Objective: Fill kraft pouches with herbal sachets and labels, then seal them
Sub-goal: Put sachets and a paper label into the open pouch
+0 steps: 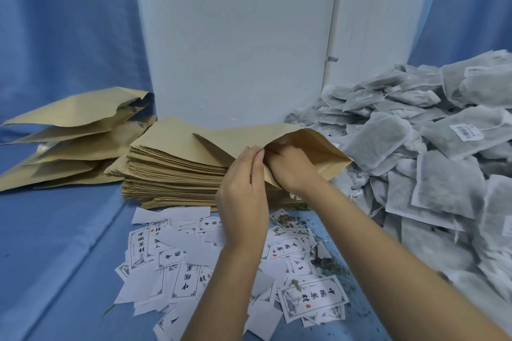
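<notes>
A heap of herbal sachets is lying at right, with printed labels littering the blue cloth in front. On the stack of flat pouches, the kraft pouch is lying lengthwise left to right, mouth gaping toward the sachets. The left hand is pinching its near lip. The right hand is sitting inside the mouth, fingers hidden, grip unclear.

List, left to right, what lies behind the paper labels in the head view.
Loose pile of opened kraft pouches → flat stack of kraft pouches → held-open pouch → heap of herbal sachets.
</notes>
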The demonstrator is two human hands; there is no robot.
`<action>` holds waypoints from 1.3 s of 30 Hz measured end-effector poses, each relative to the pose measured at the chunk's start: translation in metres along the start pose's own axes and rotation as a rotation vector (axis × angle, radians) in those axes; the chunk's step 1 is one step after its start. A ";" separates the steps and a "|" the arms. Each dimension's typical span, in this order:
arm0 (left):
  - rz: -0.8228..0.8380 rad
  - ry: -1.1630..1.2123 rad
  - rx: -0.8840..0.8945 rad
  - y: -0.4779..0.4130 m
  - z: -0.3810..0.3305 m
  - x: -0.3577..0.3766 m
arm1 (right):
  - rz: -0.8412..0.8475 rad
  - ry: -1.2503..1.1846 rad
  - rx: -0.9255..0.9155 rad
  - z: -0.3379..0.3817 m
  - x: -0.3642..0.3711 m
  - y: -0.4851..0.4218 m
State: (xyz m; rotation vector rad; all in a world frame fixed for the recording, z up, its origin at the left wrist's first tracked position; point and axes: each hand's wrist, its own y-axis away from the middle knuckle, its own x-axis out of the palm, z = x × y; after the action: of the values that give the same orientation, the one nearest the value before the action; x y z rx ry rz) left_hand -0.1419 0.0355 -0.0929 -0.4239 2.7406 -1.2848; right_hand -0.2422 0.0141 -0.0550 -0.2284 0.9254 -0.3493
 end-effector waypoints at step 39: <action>0.087 -0.002 -0.263 -0.010 0.022 -0.008 | -0.600 -0.413 0.592 -0.097 0.008 0.052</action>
State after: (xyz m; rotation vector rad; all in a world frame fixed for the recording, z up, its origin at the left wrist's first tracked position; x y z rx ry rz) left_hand -0.1280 0.0154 -0.1002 -0.3193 2.8999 -0.9074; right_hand -0.3065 0.0546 -0.1352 -0.0204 0.2984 -1.0669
